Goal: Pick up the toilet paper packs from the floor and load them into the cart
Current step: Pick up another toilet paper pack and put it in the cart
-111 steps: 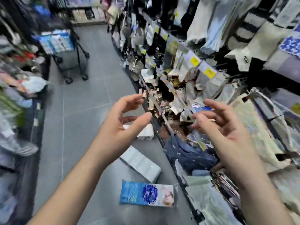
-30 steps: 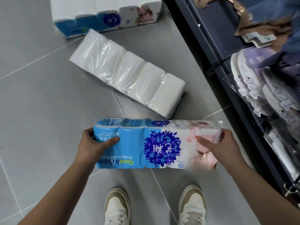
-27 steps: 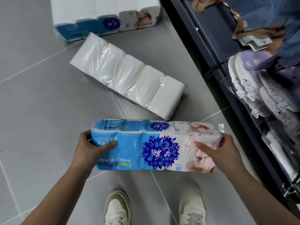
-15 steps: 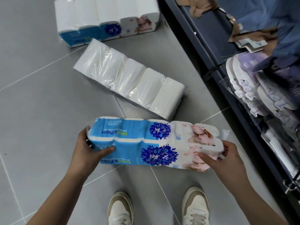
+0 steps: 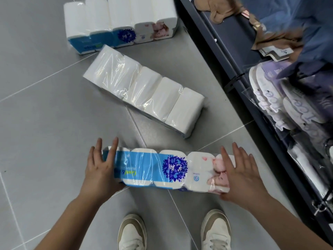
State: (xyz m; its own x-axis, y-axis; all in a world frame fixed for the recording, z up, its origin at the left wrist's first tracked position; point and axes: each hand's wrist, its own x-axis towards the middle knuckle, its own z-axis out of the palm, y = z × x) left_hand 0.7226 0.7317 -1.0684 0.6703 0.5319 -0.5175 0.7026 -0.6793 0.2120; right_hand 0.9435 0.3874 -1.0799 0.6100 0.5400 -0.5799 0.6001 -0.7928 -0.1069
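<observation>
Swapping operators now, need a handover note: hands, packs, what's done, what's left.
Left hand: fingers straight, pressed on the left end of the blue-printed pack.
Right hand: fingers straight, pressed on its right end; the pack is held between the two.
On the floor: the diagonal pack and, beyond it, the far pack.
Done: nothing visibly loaded; the cart is not in view.
Left: load the held pack, then the other two.
</observation>
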